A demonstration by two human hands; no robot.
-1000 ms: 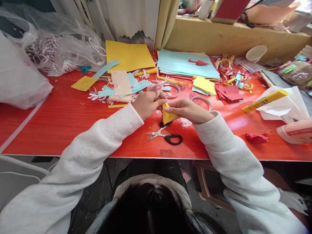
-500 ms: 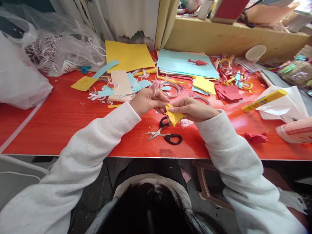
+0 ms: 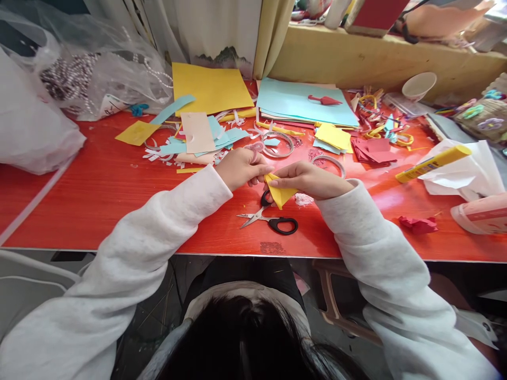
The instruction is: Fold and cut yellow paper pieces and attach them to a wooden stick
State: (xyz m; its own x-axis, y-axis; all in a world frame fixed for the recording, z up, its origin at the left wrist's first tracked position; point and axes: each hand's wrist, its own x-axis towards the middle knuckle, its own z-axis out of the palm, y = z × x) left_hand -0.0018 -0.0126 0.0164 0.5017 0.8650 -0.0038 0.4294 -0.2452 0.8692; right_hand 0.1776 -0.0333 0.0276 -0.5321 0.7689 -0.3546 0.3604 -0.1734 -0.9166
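A small folded piece of yellow paper is pinched between my two hands above the red table. My left hand grips its upper left corner with thumb and fingertips. From the other side my right hand holds the paper, thumb on top, with some fingers hidden behind it. Just below lies a pair of scissors with black handles, blades partly spread and pointing left. Beyond the hands rest a tape ring and a second ring.
A large yellow sheet and light blue sheets lie at the back among paper scraps. Yellow squares and red squares sit to the right, near a yellow glue tube. Plastic bags stand at left.
Both hands have shifted slightly left with the yellow paper, which now hangs with its point more downward. The whole view has moved a little; the scissors still lie there.
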